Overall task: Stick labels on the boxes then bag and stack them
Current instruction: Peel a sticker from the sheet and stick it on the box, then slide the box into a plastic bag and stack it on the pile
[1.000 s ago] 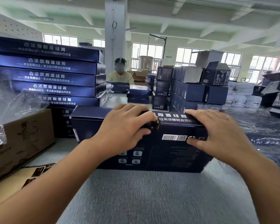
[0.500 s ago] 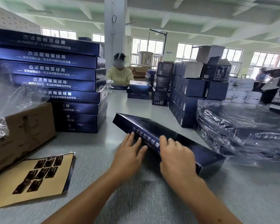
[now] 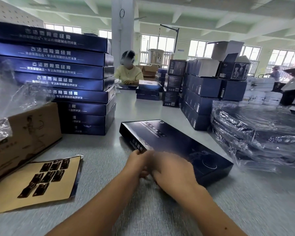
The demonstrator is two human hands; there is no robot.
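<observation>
A flat dark-blue box (image 3: 174, 142) lies diagonally on the grey table (image 3: 160, 218), face up. My left hand (image 3: 137, 160) grips the box's near long edge, thumb on its side. My right hand (image 3: 172, 174) is blurred and lies over the same edge just right of the left, fingers stretched toward it. A tan sheet of dark labels (image 3: 41, 181) lies at the left front. A tall stack of the same blue boxes (image 3: 66, 74) stands at the left. Bagged boxes (image 3: 262, 133) are stacked at the right.
A cardboard carton (image 3: 24, 133) with clear plastic bags (image 3: 10, 92) on it sits at the left edge. Smaller dark boxes (image 3: 199, 99) are piled behind the bagged stack. A person (image 3: 129, 72) sits at the table's far end.
The box stood on edge in both hands a second ago; it now lies flat and has turned further. Both hands have drawn together at its near edge.
</observation>
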